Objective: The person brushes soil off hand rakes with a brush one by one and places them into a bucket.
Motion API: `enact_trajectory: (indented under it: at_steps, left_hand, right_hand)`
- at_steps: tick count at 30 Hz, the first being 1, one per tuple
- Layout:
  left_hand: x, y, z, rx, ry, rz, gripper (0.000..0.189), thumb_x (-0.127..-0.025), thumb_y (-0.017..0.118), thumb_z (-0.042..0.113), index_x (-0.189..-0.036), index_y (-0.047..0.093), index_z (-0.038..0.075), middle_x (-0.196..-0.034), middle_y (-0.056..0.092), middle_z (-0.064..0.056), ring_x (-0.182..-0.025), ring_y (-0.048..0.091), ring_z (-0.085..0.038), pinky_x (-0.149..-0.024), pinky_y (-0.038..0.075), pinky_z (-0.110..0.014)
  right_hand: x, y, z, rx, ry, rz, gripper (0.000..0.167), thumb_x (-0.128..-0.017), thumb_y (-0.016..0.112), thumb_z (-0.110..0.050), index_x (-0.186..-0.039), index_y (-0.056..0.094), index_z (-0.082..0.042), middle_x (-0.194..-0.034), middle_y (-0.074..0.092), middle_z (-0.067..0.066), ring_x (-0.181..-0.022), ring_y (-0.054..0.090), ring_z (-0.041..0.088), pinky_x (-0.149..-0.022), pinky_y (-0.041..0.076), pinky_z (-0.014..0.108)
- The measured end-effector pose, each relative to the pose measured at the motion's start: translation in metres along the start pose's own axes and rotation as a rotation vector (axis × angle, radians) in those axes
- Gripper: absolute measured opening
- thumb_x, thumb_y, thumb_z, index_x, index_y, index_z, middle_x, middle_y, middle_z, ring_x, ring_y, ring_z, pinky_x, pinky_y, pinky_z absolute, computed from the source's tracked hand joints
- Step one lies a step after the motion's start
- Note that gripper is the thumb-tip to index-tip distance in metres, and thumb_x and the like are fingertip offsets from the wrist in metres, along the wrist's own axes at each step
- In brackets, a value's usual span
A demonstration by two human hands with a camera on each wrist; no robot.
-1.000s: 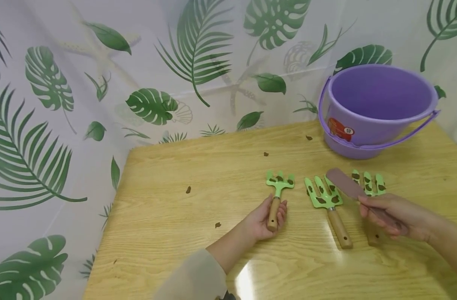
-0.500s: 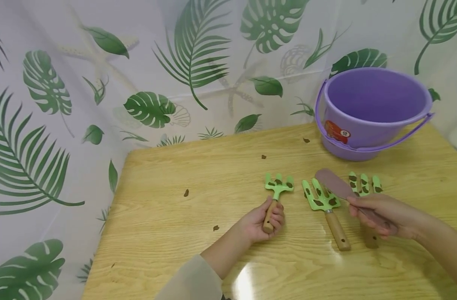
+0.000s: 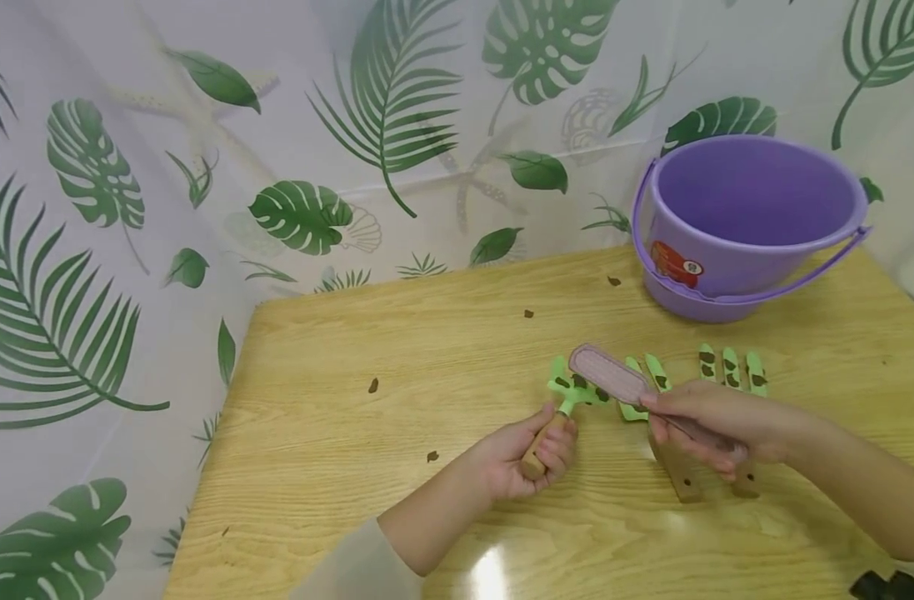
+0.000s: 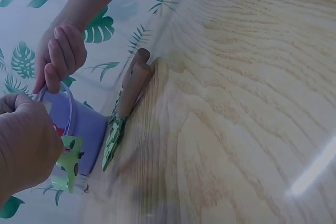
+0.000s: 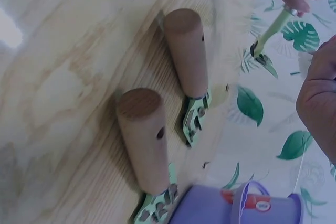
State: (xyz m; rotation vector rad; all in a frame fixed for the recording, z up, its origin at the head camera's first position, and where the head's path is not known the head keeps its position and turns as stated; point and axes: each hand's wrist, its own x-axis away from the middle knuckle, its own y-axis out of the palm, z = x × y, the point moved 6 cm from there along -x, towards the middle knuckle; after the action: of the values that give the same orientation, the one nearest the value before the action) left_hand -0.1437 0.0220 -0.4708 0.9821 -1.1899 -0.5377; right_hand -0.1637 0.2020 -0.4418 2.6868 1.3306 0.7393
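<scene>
My left hand (image 3: 527, 454) grips the wooden handle of a small green hand rake (image 3: 567, 404), held above the table with brown patches on its tines. My right hand (image 3: 726, 421) pinches the handle of a mauve paddle-shaped brush (image 3: 609, 372). The brush's textured face shows, and its head overlaps the rake's tines in the head view; whether they touch I cannot tell. Beneath the right hand lie two green hand forks with wooden handles, one fork (image 3: 654, 372) partly covered by brush and hand, the other fork (image 3: 731, 367) with its brown-spotted tines showing. The right wrist view shows both fork handles (image 5: 186, 51) up close.
A purple bucket (image 3: 696, 271) with its handle lowered stands at the back right of the wooden table (image 3: 314, 500). Several small brown flakes are scattered over the table, one flake (image 3: 373, 385) left of the middle. A leaf-patterned sheet (image 3: 292, 125) hangs behind.
My right hand has moved left with the brush, bringing its head over the rake and turning its textured face into view. The rake in my left hand has tilted and shifted slightly right.
</scene>
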Motion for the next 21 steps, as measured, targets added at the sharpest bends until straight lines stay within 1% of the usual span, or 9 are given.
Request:
enact_trajectory:
  at_steps: [4, 5, 6, 7, 10, 13, 17, 20, 21]
  left_hand:
    - [0.010, 0.005, -0.005, -0.012, -0.024, 0.014, 0.038, -0.100, 0.033, 0.042, -0.090, 0.048, 0.009, -0.063, 0.040, 0.007, -0.050, 0.038, 0.000, -0.043, 0.033, -0.004]
    - [0.011, 0.007, -0.007, -0.020, -0.029, 0.017, 0.038, -0.100, 0.033, 0.042, -0.089, 0.048, 0.009, -0.063, 0.040, 0.007, -0.049, 0.038, 0.000, -0.043, 0.032, -0.003]
    - [0.013, 0.008, -0.009, -0.030, -0.034, 0.020, 0.038, -0.100, 0.033, 0.042, -0.088, 0.048, 0.009, -0.062, 0.040, 0.007, -0.049, 0.038, 0.001, -0.043, 0.031, -0.003]
    - [0.014, 0.010, -0.010, -0.041, -0.040, 0.018, 0.038, -0.100, 0.033, 0.043, -0.088, 0.048, 0.009, -0.062, 0.040, 0.008, -0.048, 0.038, 0.001, -0.043, 0.030, -0.002]
    - [0.018, 0.013, -0.015, -0.070, -0.054, 0.011, 0.038, -0.100, 0.035, 0.042, -0.087, 0.048, 0.010, -0.062, 0.040, 0.008, -0.048, 0.038, 0.001, -0.044, 0.028, -0.002]
    - [0.022, 0.015, -0.017, -0.066, -0.068, 0.006, 0.037, -0.100, 0.034, 0.042, -0.087, 0.048, 0.010, -0.062, 0.041, 0.008, -0.048, 0.039, 0.001, -0.044, 0.028, -0.001]
    - [0.024, 0.013, -0.017, -0.047, -0.077, 0.018, 0.038, -0.101, 0.033, 0.041, -0.086, 0.048, 0.010, -0.062, 0.040, 0.008, -0.048, 0.038, 0.001, -0.045, 0.027, -0.001]
    - [0.025, 0.010, -0.017, -0.029, -0.080, 0.033, 0.038, -0.101, 0.034, 0.040, -0.085, 0.048, 0.009, -0.061, 0.039, 0.008, -0.048, 0.037, 0.001, -0.045, 0.027, -0.001]
    - [0.025, 0.009, -0.017, -0.029, -0.077, 0.035, 0.037, -0.101, 0.034, 0.040, -0.085, 0.048, 0.009, -0.061, 0.039, 0.008, -0.048, 0.037, 0.001, -0.045, 0.027, -0.001]
  right_hand:
    - [-0.013, 0.011, -0.002, 0.059, 0.001, -0.031, 0.038, -0.104, 0.034, -0.026, -0.082, 0.056, -0.004, -0.049, 0.046, -0.007, -0.034, 0.044, 0.000, -0.028, 0.028, 0.023]
    - [-0.016, 0.012, -0.002, 0.081, 0.005, -0.024, 0.038, -0.104, 0.035, -0.026, -0.081, 0.056, -0.004, -0.049, 0.046, -0.007, -0.034, 0.043, 0.000, -0.029, 0.030, 0.021]
    - [-0.019, 0.013, 0.000, 0.094, 0.018, -0.013, 0.038, -0.103, 0.036, -0.027, -0.081, 0.056, -0.004, -0.048, 0.046, -0.007, -0.034, 0.043, 0.000, -0.031, 0.033, 0.018]
    - [-0.021, 0.013, 0.001, 0.112, 0.025, 0.004, 0.038, -0.103, 0.037, -0.027, -0.080, 0.056, -0.003, -0.047, 0.046, -0.007, -0.033, 0.042, 0.000, -0.032, 0.034, 0.016]
    - [-0.026, 0.015, 0.005, 0.124, 0.037, 0.038, 0.040, -0.103, 0.037, -0.028, -0.079, 0.055, -0.001, -0.045, 0.047, -0.007, -0.032, 0.042, 0.000, -0.032, 0.031, 0.015]
    - [-0.028, 0.017, 0.006, 0.148, 0.033, 0.063, 0.042, -0.104, 0.035, -0.026, -0.079, 0.054, 0.002, -0.045, 0.049, -0.006, -0.033, 0.046, 0.001, -0.033, 0.035, 0.014]
    - [-0.027, 0.016, 0.007, 0.264, 0.076, 0.148, 0.043, -0.104, 0.035, -0.027, -0.078, 0.053, 0.003, -0.045, 0.050, -0.004, -0.032, 0.048, 0.003, -0.033, 0.038, 0.016]
    - [-0.025, 0.016, 0.008, 0.340, 0.124, 0.212, 0.044, -0.103, 0.038, -0.031, -0.077, 0.054, 0.002, -0.044, 0.050, -0.002, -0.031, 0.047, 0.004, -0.032, 0.037, 0.017]
    - [-0.025, 0.017, 0.009, 0.350, 0.128, 0.218, 0.045, -0.103, 0.038, -0.031, -0.077, 0.054, 0.002, -0.044, 0.049, -0.002, -0.031, 0.046, 0.005, -0.031, 0.037, 0.017]
